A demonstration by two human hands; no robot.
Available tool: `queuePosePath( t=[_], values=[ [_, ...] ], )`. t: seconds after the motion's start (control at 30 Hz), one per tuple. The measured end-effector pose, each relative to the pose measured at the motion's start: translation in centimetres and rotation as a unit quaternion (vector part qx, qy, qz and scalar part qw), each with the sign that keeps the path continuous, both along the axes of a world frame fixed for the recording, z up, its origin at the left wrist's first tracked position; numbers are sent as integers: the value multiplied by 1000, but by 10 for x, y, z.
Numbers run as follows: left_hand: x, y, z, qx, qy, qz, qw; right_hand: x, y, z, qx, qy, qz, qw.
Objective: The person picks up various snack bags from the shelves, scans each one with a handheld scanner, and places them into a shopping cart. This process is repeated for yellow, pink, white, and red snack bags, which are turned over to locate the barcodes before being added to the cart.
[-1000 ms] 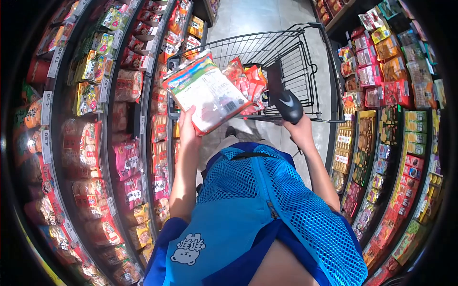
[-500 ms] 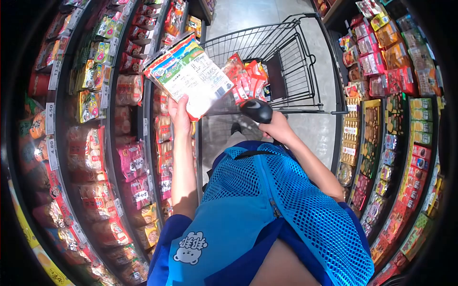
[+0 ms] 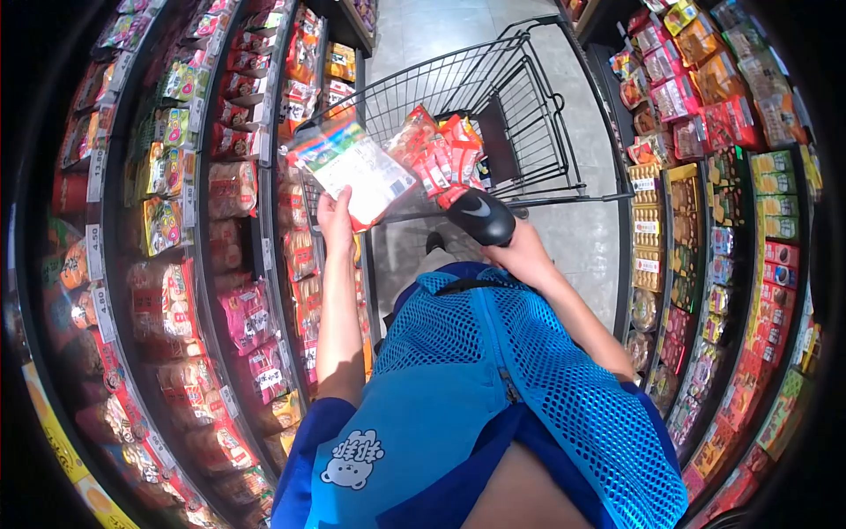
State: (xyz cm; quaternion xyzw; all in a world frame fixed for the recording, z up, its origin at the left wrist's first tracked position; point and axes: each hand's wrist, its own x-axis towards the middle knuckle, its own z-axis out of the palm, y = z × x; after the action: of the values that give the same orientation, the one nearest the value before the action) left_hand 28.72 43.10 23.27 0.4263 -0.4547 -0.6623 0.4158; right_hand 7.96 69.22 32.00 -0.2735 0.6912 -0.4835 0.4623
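Note:
My left hand (image 3: 337,225) is closed on the lower edge of a clear snack packet (image 3: 366,181) with a white label, a green and blue top and a printed barcode. It holds the packet up over the near left part of the cart. In my right hand (image 3: 527,253) is a black handheld barcode scanner (image 3: 483,219), its front end pointed up and left toward the packet. A reddish patch shows by the scanner's tip. Packet and scanner are apart. Several red packets (image 3: 456,145) lie in the cart just beyond them.
A black wire shopping cart (image 3: 582,199) stands ahead of me on the grey tiled floor (image 3: 423,31). Shelves of bagged snacks (image 3: 163,300) with price tags line the left side. More shelves with boxes and bags (image 3: 648,220) stand on the right.
The packet in my left hand has moved lower and tilted, looking smaller. The scanner has swung slightly down and right. The cart sits a little further left in view.

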Motion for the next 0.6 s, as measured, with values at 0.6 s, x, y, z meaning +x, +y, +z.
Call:
queuePosePath(
  t=[0.6],
  values=[
    [-49, -1, -128, -66, -200, 50, 976, 1, 105, -59, 166, -19, -126, 978]
  ],
)
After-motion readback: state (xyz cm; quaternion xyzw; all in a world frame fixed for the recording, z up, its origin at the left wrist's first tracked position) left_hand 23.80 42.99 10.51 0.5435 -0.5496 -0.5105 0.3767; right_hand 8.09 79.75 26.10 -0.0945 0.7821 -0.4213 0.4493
